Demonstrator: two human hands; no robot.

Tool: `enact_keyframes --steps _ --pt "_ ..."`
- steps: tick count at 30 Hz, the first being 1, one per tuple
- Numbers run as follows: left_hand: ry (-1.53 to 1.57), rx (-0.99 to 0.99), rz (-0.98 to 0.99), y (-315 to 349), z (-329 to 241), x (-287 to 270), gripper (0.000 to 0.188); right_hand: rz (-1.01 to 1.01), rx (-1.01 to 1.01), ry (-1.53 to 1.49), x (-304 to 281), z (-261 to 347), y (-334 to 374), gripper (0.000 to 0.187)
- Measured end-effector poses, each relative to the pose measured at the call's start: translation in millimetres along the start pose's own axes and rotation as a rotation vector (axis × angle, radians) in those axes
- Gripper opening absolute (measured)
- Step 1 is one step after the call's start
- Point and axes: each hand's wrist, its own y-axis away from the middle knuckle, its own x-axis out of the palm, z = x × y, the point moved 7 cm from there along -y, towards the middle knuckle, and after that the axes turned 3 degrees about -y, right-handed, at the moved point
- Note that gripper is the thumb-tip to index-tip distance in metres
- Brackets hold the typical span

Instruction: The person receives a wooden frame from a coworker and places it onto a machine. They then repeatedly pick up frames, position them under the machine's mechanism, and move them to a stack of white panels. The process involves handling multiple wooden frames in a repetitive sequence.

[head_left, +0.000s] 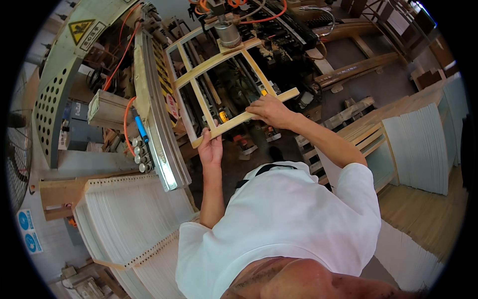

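A pale wooden frame [203, 98] with several crossing bars lies over the dark bed of a machine. Gripping its near rail close to the left corner, my left hand [211, 148] has the fingers under and around the wood. Further right along that same rail, my right hand [273, 110] is closed over it, fingers pointing left. The rail's right end sticks out past this hand. A metal cylinder [228, 35] stands over the far part of the frame, resting on or just above a small wooden block there; I cannot tell which.
A long metal guide rail [158, 119] with hazard stripes runs along the left, with orange hoses and a blue handle [141, 128] beside it. Stacks of white panels [127, 214] stand at the lower left, more panels [416, 147] at the right. A wooden pallet [348, 113] lies right.
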Motion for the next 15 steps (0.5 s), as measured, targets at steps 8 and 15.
enact_keyframes --steps 8,15 --pt "0.001 0.064 -0.011 -39 -10 -8 0.025 -0.100 -0.029 0.048 0 -16 -31 0.030" --pt "0.072 0.045 -0.204 -81 -22 17 0.044 -0.067 -0.234 0.494 8 -50 -122 0.018"
